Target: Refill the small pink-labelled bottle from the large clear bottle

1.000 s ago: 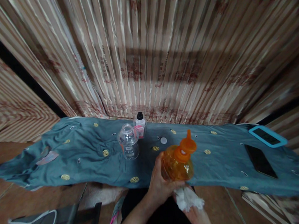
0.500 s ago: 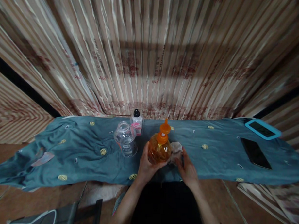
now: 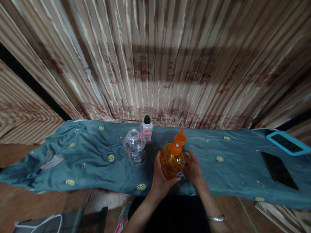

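An orange pump bottle (image 3: 171,160) with a round, see-through body stands upright, tilted slightly to the right, near the front edge of the cloth. My left hand (image 3: 161,177) is wrapped round its left and lower side. Against the bottle's right side is my right hand (image 3: 193,167), its fingers curled; the bottle partly hides what they hold, with only a small pale bit showing below. To the left stands a clear, open-topped plastic jar (image 3: 135,147). Behind the jar is a small bottle (image 3: 147,129) with a black cap and a pink label.
A teal patterned cloth (image 3: 91,166) covers the table. At the right lie a dark phone (image 3: 280,170) and a blue-framed device (image 3: 288,143). Striped curtains (image 3: 158,62) hang behind. A dark stool or chair with a white cable (image 3: 47,220) is at the lower left.
The view has shifted a little. My right hand has closed in on the bottle's side, and the pale crumpled cloth or tissue by it is now mostly hidden. The left hand keeps its hold.
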`<state>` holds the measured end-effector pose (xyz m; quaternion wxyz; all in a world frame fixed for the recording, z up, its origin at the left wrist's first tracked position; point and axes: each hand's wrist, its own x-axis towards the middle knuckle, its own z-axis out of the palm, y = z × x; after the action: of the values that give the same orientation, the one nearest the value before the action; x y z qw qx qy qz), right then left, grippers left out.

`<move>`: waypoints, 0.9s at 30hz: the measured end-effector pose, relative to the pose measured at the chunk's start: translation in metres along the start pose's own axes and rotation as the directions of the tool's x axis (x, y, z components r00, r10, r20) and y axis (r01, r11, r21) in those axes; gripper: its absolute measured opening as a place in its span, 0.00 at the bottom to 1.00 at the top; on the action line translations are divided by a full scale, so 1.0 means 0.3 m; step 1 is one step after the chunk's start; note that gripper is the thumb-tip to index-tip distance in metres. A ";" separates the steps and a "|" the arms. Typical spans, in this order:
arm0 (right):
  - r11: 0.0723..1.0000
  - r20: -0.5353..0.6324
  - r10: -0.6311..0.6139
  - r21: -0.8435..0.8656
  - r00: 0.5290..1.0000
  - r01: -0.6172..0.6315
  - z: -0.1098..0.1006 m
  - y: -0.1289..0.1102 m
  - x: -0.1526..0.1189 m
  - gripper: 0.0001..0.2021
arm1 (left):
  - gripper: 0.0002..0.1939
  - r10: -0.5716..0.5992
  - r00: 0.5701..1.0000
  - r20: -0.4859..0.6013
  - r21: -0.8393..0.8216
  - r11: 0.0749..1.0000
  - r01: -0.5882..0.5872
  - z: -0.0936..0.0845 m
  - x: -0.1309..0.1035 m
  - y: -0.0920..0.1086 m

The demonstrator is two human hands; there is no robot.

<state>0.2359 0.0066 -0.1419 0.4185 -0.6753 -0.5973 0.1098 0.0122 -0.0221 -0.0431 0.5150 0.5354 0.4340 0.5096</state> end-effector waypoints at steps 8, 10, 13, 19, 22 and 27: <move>0.986 -0.062 0.128 0.118 0.990 -0.120 -0.051 -0.116 -0.068 0.39 | 0.65 -0.020 0.970 0.243 0.001 1.000 0.020 -0.072 0.090 0.064; 0.972 -0.055 0.152 0.191 0.987 -0.139 -0.119 -0.188 -0.056 0.42 | 0.63 -0.011 0.976 0.216 0.051 0.999 0.000 -0.088 0.086 0.068; 0.927 0.063 0.164 0.330 0.984 -0.175 -0.214 -0.310 -0.027 0.42 | 0.62 0.013 0.991 0.130 0.136 0.990 -0.031 -0.091 0.061 0.048; 0.804 0.481 -0.037 0.534 0.876 -0.260 -0.244 -0.474 0.029 0.64 | 0.55 -0.028 0.999 0.031 0.083 0.996 0.025 -0.082 0.021 0.016; 0.788 0.559 -0.030 0.523 0.829 -0.324 -0.211 -0.513 0.029 0.67 | 0.57 -0.034 0.996 0.076 0.027 0.999 0.032 -0.086 0.020 0.017; 0.747 0.489 0.076 0.550 0.869 -0.375 -0.173 -0.530 0.004 0.63 | 0.61 -0.092 0.990 0.103 0.015 0.996 0.091 -0.088 0.031 -0.009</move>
<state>0.1562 -0.0248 0.0017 0.4575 -0.5227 -0.5152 0.5020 -0.0129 -0.0099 -0.0461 0.5570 0.5433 0.4332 0.4548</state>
